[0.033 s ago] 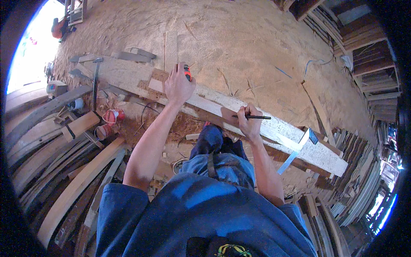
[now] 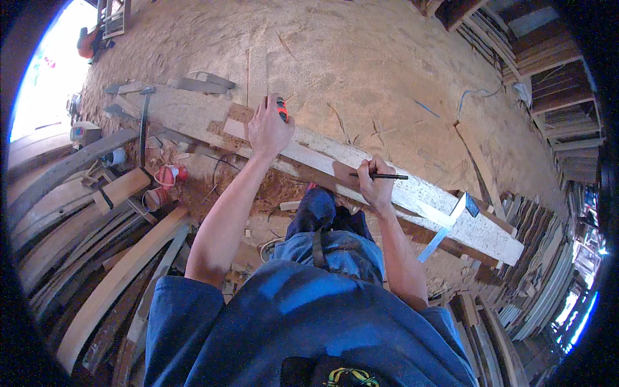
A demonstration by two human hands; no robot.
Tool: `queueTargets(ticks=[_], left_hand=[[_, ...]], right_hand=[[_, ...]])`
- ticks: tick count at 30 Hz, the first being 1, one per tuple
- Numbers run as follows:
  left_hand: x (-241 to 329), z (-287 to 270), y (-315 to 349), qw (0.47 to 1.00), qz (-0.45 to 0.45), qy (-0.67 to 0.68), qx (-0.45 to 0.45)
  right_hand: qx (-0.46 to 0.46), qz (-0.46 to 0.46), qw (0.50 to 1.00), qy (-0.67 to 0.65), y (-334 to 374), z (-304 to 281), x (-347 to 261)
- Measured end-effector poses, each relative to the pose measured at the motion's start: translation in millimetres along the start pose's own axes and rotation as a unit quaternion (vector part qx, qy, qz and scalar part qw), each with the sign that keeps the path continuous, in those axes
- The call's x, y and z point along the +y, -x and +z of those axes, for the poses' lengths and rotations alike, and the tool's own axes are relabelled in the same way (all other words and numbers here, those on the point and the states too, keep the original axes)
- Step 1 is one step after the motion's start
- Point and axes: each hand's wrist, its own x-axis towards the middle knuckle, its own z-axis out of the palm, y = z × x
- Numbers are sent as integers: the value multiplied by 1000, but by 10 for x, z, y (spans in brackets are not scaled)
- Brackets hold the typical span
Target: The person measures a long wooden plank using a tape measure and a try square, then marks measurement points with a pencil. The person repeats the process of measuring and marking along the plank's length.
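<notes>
A long pale timber plank (image 2: 412, 193) lies aslant in front of me, from upper left to lower right. My left hand (image 2: 269, 130) is closed around an orange-and-black tape measure (image 2: 282, 109) on the plank's left part; most of the tape measure is hidden by the fingers. Farther right, my right hand (image 2: 376, 184) pinches a thin black pencil (image 2: 390, 176) just over the wood. The pencil points left and lies nearly flat. Between the hands runs a smooth, lighter strip (image 2: 309, 158) of wood.
A dark bar clamp (image 2: 146, 119) crosses the timber at left, and a bluish metal bar (image 2: 443, 232) crosses it at right. Red-and-white buckets (image 2: 170, 175) stand at left beside stacked curved boards (image 2: 122, 284). More boards (image 2: 535, 258) pile up at right. Sandy ground (image 2: 361, 64) stretches beyond.
</notes>
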Motion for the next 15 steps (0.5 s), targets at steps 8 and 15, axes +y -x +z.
queueTargets(ticks=[8,15], left_hand=[[-3,-4,-25,1000,-9,2,-19],[8,-23,-27,999,-20,8,-32]], right_hand=[[-5,18,1000,7,-9,1,-14],[-1,-1,1000,8,-17,-6,-48]])
